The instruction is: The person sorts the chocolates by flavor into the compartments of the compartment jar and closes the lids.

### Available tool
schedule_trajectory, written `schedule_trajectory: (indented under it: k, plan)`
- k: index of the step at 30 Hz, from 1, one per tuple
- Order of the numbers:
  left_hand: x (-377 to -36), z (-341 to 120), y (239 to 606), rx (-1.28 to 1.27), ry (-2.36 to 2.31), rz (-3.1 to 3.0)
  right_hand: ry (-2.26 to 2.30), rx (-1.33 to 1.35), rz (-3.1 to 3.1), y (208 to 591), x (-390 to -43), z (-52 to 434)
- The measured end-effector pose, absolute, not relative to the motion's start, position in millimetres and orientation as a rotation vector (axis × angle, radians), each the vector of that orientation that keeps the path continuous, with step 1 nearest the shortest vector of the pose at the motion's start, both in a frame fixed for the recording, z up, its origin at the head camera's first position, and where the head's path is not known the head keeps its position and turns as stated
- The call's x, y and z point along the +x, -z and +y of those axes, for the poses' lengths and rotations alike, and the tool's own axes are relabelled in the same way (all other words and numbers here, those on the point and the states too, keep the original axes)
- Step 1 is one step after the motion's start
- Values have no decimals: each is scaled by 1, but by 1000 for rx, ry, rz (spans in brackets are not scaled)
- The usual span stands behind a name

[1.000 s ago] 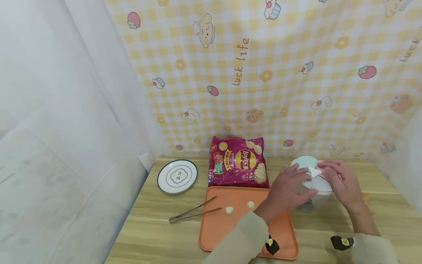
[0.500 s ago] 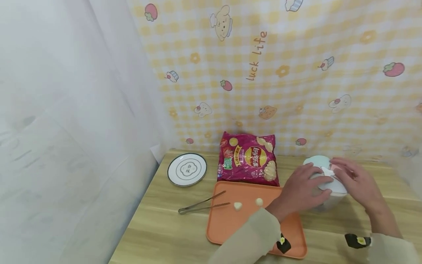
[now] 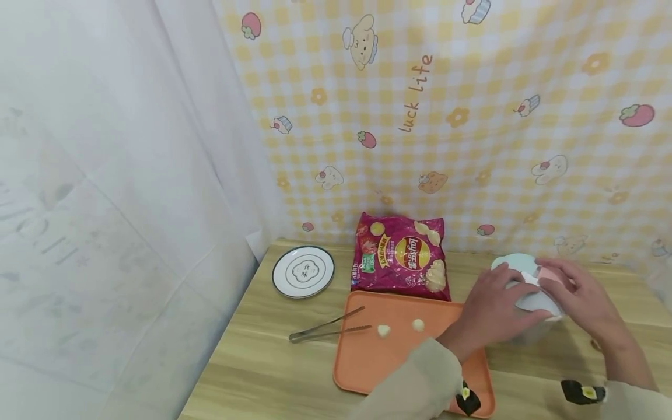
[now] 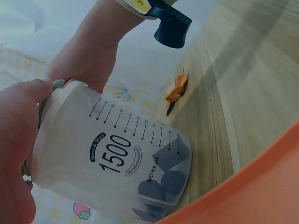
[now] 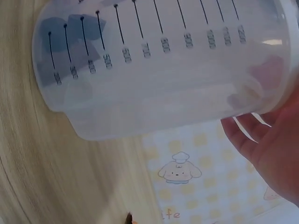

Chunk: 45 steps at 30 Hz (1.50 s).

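A translucent plastic storage canister (image 4: 117, 144) stands upright on the wooden table, marked "1500" with a measuring scale. Dark chunks (image 4: 163, 182) lie at its bottom. Its lid (image 3: 535, 300) has pale green, white and pink sections. My left hand (image 3: 496, 306) grips the lid from the left, thumb toward the near rim and fingers over the top. On the right side, my right hand (image 3: 585, 297) holds the lid's edge with bent fingers near the pink part. In the right wrist view, fingertips (image 5: 233, 135) of the right hand show below the rim.
An orange tray (image 3: 362, 361) lies left of the canister, with two small pale pieces on it. Metal tongs (image 3: 315, 332) overlap its left edge. Behind are a purple Lay's chip bag (image 3: 399, 256) and a white plate (image 3: 303, 272). A small orange wrapper (image 4: 176, 91) lies beyond the canister.
The head view has turned left, so everything sits further right in the picture. Both hands stay on the lid, with little change in their hold.
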<state>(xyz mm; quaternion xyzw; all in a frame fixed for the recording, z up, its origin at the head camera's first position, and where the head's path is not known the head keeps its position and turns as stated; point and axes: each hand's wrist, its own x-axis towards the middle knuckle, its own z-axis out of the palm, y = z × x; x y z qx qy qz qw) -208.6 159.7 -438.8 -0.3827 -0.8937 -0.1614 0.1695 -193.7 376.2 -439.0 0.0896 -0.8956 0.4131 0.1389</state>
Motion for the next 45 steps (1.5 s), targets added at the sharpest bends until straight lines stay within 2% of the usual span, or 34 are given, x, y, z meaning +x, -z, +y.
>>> schedule_trajectory:
  k: [5,17,26,32,45]
  plan:
    - [-206,154,442,-1142,371,-2588,-1172,281,-2577,440,-193,381]
    - [-211,144,447,-1201,515,-2489,-1066,230,-2526,439,-174,377]
    - [-206,150,444,-1150,463,-2611,-759,59,-2486,442,-154,363]
    - [-208,156,443,-1183,375,-2650,-628,136,-2365,451,-147,356]
    - [-210,155,441,-1304,210,-2669,-1099,397,-2436,457,-153,367]
